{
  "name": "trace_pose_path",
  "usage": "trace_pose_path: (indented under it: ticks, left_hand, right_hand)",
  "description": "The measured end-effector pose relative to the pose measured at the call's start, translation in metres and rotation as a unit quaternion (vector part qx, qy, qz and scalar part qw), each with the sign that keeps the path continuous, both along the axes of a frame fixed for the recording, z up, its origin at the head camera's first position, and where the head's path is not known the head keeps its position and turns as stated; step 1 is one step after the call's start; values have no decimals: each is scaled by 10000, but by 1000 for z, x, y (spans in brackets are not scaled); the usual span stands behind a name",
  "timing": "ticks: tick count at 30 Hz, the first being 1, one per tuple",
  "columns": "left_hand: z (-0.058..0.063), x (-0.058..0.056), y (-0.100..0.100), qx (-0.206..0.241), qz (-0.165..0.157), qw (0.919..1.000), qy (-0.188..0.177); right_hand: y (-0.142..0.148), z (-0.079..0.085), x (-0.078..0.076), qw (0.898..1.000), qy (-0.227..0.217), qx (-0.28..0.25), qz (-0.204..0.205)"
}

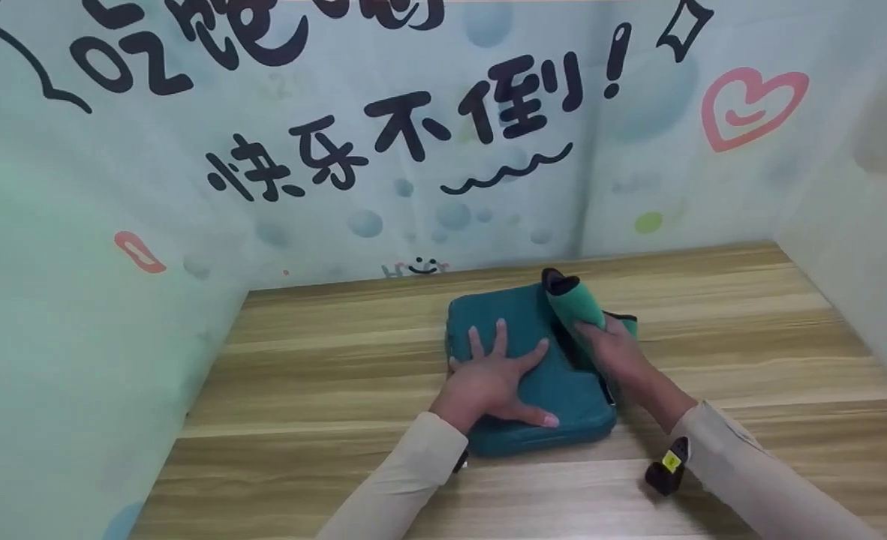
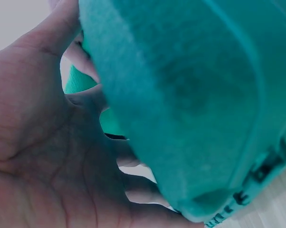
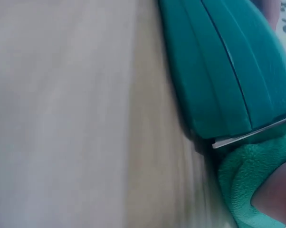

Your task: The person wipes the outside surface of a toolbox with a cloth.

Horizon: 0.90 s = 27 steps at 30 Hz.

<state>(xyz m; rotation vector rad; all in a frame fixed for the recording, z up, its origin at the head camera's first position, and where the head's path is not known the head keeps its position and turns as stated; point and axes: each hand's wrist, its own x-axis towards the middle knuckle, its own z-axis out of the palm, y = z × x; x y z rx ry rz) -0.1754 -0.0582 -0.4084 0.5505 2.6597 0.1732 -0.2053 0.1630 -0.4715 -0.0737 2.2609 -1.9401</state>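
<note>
A teal hard case (image 1: 567, 394) lies on the wooden table, a dark recess along its right side. My left hand (image 1: 492, 382) rests on its lid with fingers spread straight. The left wrist view shows the palm beside the case (image 2: 190, 109). At the right edge, my right hand (image 1: 616, 349) grips a bunched green cloth (image 1: 575, 304) with black edging, its upper end folded above the lid. In the right wrist view, the terry cloth (image 3: 245, 175) sits against the case's end by a metallic strip (image 3: 247, 135); only part of a finger shows.
Wood-grain tabletop (image 1: 323, 375) surrounds the case. A printed fabric backdrop (image 1: 488, 217) stands behind, with pale side walls left and right. A black wrist device (image 1: 666, 469) with a yellow label hangs at the right sleeve.
</note>
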Motion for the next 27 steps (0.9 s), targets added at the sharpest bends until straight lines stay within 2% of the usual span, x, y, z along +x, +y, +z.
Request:
trace_pose_path:
  ticks: [4,8,17,27]
  left_hand:
    - [-2,0,-1,55,-38,10000,56]
    - [-3,0,-4,162,-78,9998,120]
    - [-8,1,-5,235,-32,9996,182]
    - [-5,3,-4,301,-65,9993,233]
  right_hand:
    - [-3,-2,-7,9992,-69,-303,-238]
    - [-7,-5,-5,9982,20,-424,-429]
    - [-11,-7,27,9959,131,-305,-838]
    - [-13,-5,55,9940,-136,-424,-1000]
